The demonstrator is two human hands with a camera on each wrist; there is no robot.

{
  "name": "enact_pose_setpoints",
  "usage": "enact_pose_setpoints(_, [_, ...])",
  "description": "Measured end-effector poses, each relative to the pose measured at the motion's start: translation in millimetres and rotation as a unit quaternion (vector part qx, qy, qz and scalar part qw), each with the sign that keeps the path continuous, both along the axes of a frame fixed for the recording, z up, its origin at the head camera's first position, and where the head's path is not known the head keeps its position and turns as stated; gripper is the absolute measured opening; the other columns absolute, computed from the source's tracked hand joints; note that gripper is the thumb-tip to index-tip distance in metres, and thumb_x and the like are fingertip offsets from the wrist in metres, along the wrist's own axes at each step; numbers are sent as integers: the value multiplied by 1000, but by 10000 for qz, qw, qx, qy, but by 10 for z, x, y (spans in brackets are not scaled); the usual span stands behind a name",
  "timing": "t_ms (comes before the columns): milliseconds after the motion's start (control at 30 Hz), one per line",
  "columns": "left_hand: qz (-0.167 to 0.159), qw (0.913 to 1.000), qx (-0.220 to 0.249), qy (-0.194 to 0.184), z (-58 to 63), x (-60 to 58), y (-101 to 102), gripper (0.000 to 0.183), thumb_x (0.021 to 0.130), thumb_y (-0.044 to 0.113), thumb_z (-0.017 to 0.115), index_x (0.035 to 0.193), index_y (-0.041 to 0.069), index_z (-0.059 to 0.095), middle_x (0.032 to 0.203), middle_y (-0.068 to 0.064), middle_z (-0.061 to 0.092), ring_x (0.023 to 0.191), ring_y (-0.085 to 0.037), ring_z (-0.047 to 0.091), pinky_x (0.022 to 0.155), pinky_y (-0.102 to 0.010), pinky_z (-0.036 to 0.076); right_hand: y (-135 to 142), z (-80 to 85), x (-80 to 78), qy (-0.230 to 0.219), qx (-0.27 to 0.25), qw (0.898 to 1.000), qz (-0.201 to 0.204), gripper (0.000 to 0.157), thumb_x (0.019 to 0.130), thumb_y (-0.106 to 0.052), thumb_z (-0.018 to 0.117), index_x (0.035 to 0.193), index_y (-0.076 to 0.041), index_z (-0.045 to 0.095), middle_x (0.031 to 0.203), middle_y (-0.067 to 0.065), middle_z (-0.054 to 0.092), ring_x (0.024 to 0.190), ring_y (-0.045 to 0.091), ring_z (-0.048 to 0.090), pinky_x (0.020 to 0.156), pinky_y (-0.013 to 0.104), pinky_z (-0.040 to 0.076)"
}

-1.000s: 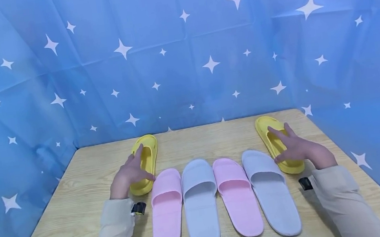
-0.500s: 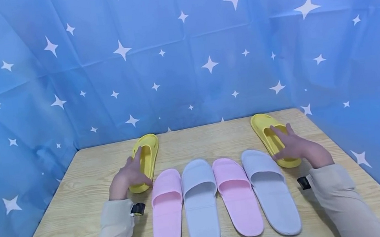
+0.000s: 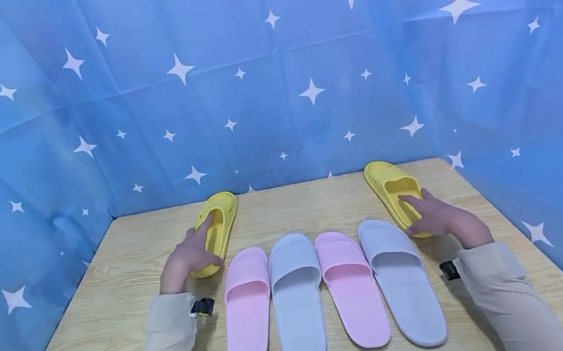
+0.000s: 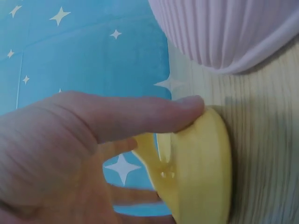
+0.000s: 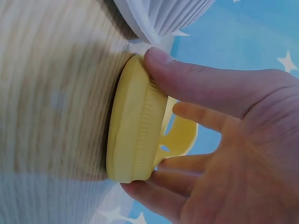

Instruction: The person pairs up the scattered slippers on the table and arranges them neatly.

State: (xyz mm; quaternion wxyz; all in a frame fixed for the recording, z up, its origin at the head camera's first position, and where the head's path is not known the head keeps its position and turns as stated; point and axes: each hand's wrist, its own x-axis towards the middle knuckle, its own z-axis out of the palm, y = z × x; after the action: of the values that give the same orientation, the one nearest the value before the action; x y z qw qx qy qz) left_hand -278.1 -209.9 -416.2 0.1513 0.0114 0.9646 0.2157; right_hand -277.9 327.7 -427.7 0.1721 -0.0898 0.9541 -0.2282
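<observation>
In the head view my left hand (image 3: 186, 260) spans the heel half of the left yellow slipper (image 3: 224, 203), thumb on the right edge, fingers on the left. The left wrist view shows that thumb pressed on the rim of the yellow heel (image 4: 205, 163). My right hand (image 3: 436, 216) holds the right yellow slipper (image 3: 383, 176) likewise across its heel. From the right wrist, the thumb grips one side of this heel (image 5: 131, 126) and fingers touch the other. Both slippers lie on the table, toes away from me; the right one points to the upper left.
Between my forearms lie a pink slipper (image 3: 248, 332), a grey-blue slipper (image 3: 301, 325), another pink slipper (image 3: 360, 312) and another grey-blue slipper (image 3: 414, 305), side by side. The wooden table (image 3: 91, 339) ends at a blue star-patterned cloth (image 3: 249, 86).
The right yellow slipper has slid left and away from me, its toe nearing the back edge. The left one has slid slightly away and right. The pink and grey-blue slippers stay put.
</observation>
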Motion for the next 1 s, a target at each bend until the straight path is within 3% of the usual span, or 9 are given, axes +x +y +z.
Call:
enact_pose_setpoints(200, [326,9992,236,18,-24,-22,47,108,83,34,80,167,18,14,161,-36,23,139,-57,41,110,-71,40,10,-30,4,85,-101,9999,14,88,95,-24,72,161,4,22,159,50,-6,146,69,-1,111,82,22])
enact_pose_setpoints(333, [356,9991,231,67,-37,-30,61,104,84,36,78,166,16,17,154,-35,30,130,-52,49,107,-68,43,4,-23,7,63,-175,9998,18,87,95,-24,71,162,4,21,159,49,-6,146,69,-2,112,82,21])
enact_pose_setpoints(667, [296,9977,596,133,40,-76,221,101,85,46,75,166,16,21,164,-29,26,148,-53,31,116,-71,33,29,-8,4,179,-167,9997,64,88,95,-24,72,160,6,22,160,49,1,146,68,-2,113,81,21])
enact_pose_setpoints(800, [322,9977,589,121,70,-69,300,102,86,45,74,166,14,19,167,-30,20,151,-58,22,117,-74,29,16,-7,21,182,-219,9995,95,88,95,-24,72,160,7,22,161,47,3,147,68,-3,113,81,21])
enact_pose_setpoints(1000, [379,9978,521,140,62,-38,419,102,86,45,74,165,12,20,164,-33,24,145,-59,32,114,-73,34,-8,-6,-15,244,-101,9996,107,88,94,-23,73,159,8,23,158,50,4,146,69,0,113,80,24])
